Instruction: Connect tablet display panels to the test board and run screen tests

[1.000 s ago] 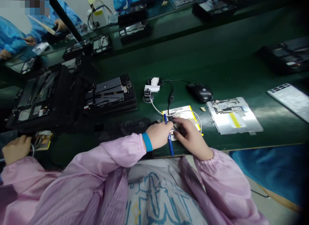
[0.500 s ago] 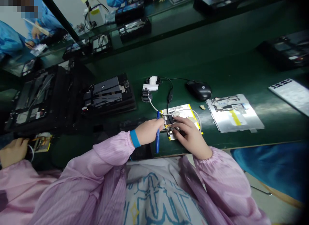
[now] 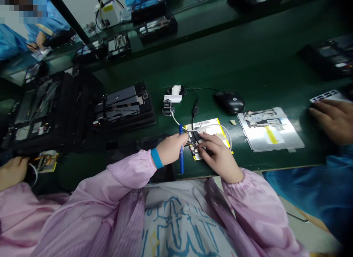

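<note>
My left hand [image 3: 172, 148] grips a blue pen [image 3: 181, 157] and rests at the left edge of a small yellow-rimmed circuit board [image 3: 212, 130] near the table's front edge. My right hand [image 3: 217, 154] lies on the board's lower right part, fingers pressing down on it. A white cable [image 3: 176, 122] runs from the board up to a small white connector block [image 3: 172, 100].
A black mouse [image 3: 229, 101] and a silver metal plate [image 3: 270, 129] lie to the right. Black device trays [image 3: 124, 106] stack at the left. Another person's hand [image 3: 332, 119] in a blue sleeve reaches in at the right. A neighbour's hand [image 3: 12, 172] is at far left.
The blue pen has swung from slanted to nearly upright in my left hand. A blue-sleeved person's hand has come in at the right, covering the white sheet there.
</note>
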Available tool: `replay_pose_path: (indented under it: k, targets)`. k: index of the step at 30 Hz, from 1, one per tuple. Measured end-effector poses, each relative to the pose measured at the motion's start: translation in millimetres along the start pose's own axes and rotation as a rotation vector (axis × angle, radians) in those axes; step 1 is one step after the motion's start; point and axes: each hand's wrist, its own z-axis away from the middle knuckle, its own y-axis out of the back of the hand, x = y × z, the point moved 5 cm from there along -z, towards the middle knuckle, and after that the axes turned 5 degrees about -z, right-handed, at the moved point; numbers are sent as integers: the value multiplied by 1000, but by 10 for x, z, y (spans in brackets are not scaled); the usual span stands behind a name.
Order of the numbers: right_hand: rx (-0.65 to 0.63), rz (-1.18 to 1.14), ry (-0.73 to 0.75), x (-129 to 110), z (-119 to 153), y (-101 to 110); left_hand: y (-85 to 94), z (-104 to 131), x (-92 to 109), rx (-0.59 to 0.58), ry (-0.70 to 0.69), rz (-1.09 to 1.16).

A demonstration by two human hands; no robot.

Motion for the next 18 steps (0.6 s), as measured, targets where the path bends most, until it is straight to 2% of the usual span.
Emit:
replay_pose_path:
  k: [18]
  targets:
    - [25, 93, 91, -36, 34, -29, 24, 2, 35, -52, -2, 29]
